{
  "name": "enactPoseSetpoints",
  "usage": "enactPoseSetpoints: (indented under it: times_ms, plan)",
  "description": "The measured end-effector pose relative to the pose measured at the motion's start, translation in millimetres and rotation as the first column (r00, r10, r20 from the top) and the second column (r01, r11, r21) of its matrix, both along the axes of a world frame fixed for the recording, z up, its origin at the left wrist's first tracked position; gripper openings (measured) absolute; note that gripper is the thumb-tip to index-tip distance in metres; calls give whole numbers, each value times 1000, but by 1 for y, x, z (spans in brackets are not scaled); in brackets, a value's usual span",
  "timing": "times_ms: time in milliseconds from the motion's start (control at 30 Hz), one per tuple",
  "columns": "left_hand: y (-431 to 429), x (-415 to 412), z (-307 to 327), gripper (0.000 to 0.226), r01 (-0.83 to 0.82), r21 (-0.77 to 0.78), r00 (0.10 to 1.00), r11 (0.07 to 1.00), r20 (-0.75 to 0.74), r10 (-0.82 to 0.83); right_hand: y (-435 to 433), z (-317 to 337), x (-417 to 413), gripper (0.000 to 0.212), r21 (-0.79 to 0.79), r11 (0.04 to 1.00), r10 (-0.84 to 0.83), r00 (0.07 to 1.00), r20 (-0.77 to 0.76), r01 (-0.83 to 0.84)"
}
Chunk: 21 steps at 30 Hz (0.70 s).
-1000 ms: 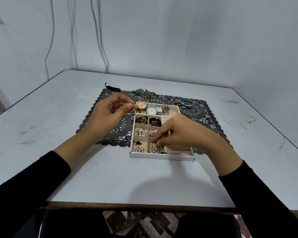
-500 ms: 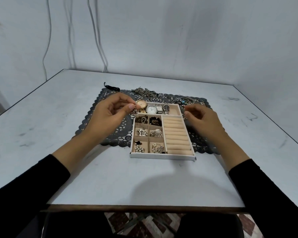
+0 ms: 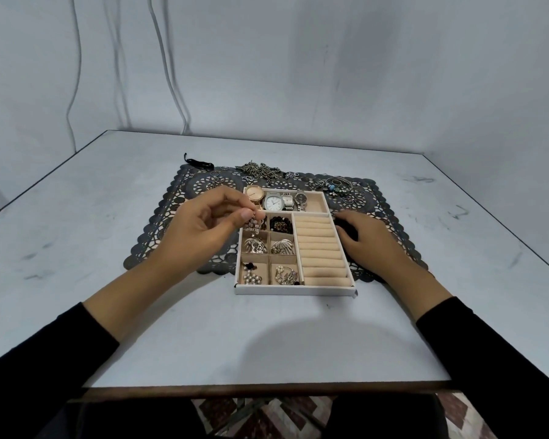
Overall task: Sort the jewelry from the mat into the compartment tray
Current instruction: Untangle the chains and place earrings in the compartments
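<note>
Midway: your left grip (image 3: 203, 229) pinches a beaded piece (image 3: 255, 225) over the part-filled tray (image 3: 293, 289); right grip (image 3: 366, 240) unclear; chains (image 3: 260, 171) beyond lie unsorted.

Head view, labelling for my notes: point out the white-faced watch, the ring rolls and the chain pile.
white-faced watch (image 3: 273, 202), head view, centre of its dial.
ring rolls (image 3: 319, 246), head view, a middle roll.
chain pile (image 3: 260, 170), head view, middle of the heap.

A pale grey table (image 3: 140, 312) carried a dark lace-patterned mat (image 3: 171, 223) toward its far side. A white tray (image 3: 292, 289) sat partly on the mat, its near end on the bare tabletop. A black cord (image 3: 200, 163) lay at the mat's far left corner.
</note>
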<state>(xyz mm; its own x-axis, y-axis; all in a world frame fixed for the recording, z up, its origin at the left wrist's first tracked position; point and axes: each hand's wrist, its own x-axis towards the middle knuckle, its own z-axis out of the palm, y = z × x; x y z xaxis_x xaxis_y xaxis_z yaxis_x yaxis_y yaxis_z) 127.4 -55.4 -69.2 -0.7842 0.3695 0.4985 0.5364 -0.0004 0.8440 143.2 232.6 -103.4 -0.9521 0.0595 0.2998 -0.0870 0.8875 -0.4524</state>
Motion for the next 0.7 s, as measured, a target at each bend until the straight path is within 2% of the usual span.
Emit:
enactPoseSetpoints:
  times_ms: [100,333,700]
  plan:
    - [-1,2,-4,8,14,-23,1000,1000,1,-14,-1,1,1,35,26,1000,-8,1000,0,8]
    - [-9,4,-9,13,44,-70,999,997,12,-43,1,2,3,36,25,997,-69,998,1,69]
    - [-11,9,-14,12,121,-72,991,990,72,-116,-1,5,6,35,32,998,-60,998,8,59]
